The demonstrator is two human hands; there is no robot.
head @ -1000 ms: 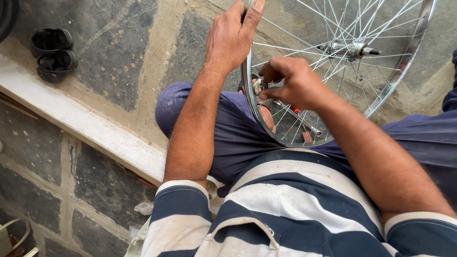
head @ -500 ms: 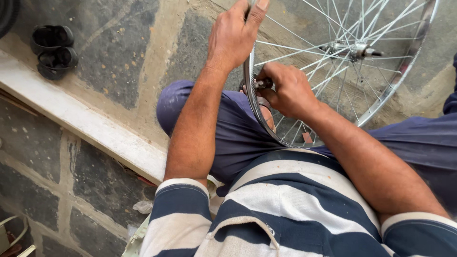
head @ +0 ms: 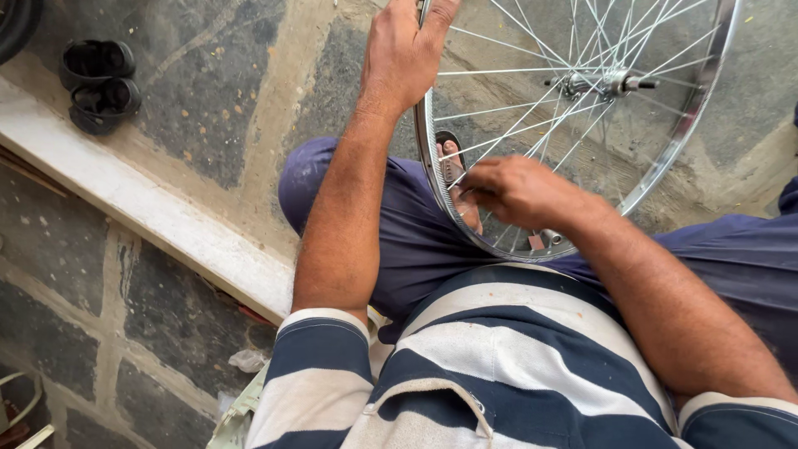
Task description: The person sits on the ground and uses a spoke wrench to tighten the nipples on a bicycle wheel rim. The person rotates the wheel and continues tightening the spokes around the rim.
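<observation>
Both hands stay on the wheel (head: 665, 141): left hand (head: 405, 51) gripping the rim, right hand (head: 515, 189) now pinching lower spokes.

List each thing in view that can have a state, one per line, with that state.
Bicycle wheel: upright, bare rim with no tyre, resting between the person's knees.
Left hand: gripping the top of the rim.
Right hand: closed around a spoke near the rim; any tool is hidden.
Hub axle: mounted at the wheel's centre.
Black sandals: lying as a pair on the stone floor.
</observation>
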